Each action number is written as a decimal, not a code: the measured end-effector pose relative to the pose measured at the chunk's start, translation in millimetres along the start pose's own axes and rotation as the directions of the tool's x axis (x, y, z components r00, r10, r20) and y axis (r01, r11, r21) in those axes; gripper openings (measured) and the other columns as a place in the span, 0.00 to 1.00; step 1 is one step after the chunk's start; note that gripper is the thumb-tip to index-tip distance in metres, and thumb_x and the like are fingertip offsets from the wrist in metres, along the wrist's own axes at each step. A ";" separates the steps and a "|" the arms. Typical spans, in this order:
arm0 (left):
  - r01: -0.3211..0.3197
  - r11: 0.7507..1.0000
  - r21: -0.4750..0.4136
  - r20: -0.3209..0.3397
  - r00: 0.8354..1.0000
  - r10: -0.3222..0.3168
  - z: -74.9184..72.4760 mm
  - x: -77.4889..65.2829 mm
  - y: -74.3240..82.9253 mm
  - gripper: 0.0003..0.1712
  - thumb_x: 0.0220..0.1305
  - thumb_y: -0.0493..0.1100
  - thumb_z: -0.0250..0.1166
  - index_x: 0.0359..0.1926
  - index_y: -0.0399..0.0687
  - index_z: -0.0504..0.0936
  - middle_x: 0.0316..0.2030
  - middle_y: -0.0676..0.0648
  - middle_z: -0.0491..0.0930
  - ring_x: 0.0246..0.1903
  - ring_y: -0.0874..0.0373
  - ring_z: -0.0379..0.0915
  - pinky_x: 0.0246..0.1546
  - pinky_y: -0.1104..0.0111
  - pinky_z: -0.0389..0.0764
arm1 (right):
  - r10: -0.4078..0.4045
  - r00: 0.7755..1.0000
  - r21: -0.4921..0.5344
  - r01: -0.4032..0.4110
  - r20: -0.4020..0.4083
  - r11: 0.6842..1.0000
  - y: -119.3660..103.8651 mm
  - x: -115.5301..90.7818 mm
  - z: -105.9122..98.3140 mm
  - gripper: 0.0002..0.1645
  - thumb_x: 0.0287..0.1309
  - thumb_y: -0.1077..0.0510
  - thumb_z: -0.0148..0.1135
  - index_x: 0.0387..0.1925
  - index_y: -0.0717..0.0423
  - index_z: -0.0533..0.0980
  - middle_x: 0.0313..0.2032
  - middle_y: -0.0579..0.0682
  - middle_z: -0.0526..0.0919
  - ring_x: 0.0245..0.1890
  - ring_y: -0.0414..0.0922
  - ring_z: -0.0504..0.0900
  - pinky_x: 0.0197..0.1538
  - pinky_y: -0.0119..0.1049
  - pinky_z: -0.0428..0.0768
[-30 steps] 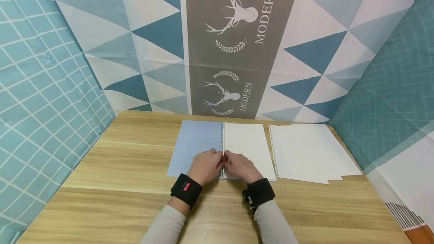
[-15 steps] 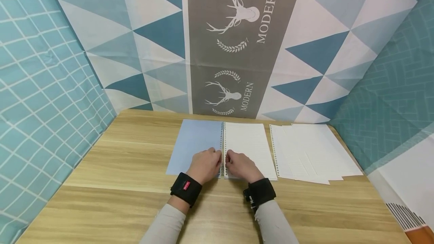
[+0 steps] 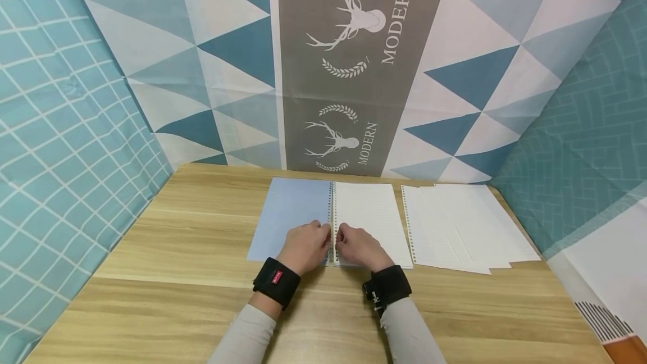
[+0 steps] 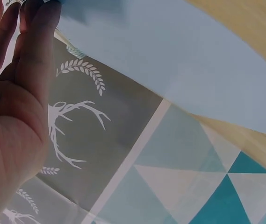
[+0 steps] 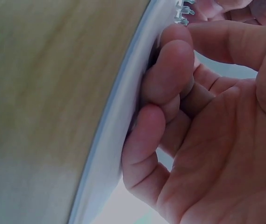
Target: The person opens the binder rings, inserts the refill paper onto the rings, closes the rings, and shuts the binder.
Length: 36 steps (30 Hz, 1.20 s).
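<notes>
A loose-leaf notebook lies spread on the table, blue cover (image 3: 293, 201) at left and lined white pages (image 3: 366, 201) at right. Between them runs the ring binding (image 3: 332, 206), whose clear prongs (image 5: 184, 11) stand parted in the right wrist view. My left hand (image 3: 305, 247) holds the binding's left side with bent fingers; its fingertips are partly cut off in the left wrist view. Opposite it, my right hand (image 3: 361, 247) pinches the right side of the binding, thumb against index finger. Its other fingers curl against the page stack (image 5: 118, 154).
Several loose punched sheets (image 3: 465, 229) overlap to the right of the notebook. The wooden table (image 3: 192, 240) ends at a patterned cloth backdrop (image 3: 242, 72). Cloth also hangs at left and right.
One second ago the hands met at the binding. They have since moved slightly apart, and the binding has parted along its length. During the last half second almost nothing has moved.
</notes>
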<state>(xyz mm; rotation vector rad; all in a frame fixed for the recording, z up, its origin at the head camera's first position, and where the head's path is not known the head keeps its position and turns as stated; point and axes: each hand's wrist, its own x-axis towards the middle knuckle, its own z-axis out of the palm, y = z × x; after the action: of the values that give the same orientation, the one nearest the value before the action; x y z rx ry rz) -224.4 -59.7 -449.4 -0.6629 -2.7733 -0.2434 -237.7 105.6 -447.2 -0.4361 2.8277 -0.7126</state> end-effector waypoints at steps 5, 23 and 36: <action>-0.018 1.000 0.012 -0.026 0.999 0.018 0.9 -0.8 2.0 0.07 0.66 0.46 0.68 0.34 0.48 0.81 0.23 0.50 0.75 0.18 0.58 0.67 0.16 0.65 0.69 | -0.002 1.000 0.004 0.002 -0.001 1.000 -1.1 -0.9 -0.5 0.04 0.67 0.58 0.56 0.34 0.50 0.72 0.26 0.46 0.76 0.25 0.43 0.73 0.30 0.35 0.67; 0.052 0.986 -0.156 0.041 0.998 -0.046 -7.4 52.7 -16.5 0.10 0.69 0.42 0.62 0.28 0.50 0.78 0.23 0.51 0.76 0.23 0.59 0.70 0.22 0.65 0.71 | -0.083 0.997 0.008 0.083 -0.010 0.997 -11.4 26.4 -46.8 0.10 0.69 0.61 0.55 0.29 0.53 0.76 0.22 0.47 0.78 0.20 0.41 0.78 0.25 0.32 0.71; 0.182 0.947 -0.264 0.081 0.983 -0.166 17.1 104.7 -34.3 0.08 0.71 0.38 0.60 0.47 0.41 0.82 0.37 0.41 0.84 0.35 0.50 0.80 0.39 0.58 0.81 | -0.082 0.980 0.123 0.106 -0.181 0.987 12.8 89.0 -41.7 0.09 0.71 0.61 0.54 0.33 0.57 0.77 0.28 0.51 0.82 0.25 0.41 0.79 0.29 0.31 0.72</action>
<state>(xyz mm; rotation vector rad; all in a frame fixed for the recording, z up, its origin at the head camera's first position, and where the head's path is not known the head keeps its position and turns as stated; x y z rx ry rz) -333.8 -42.4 -436.9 -0.4904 -2.8846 -0.6599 -334.9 105.1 -427.4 -0.5115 2.9133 -0.9977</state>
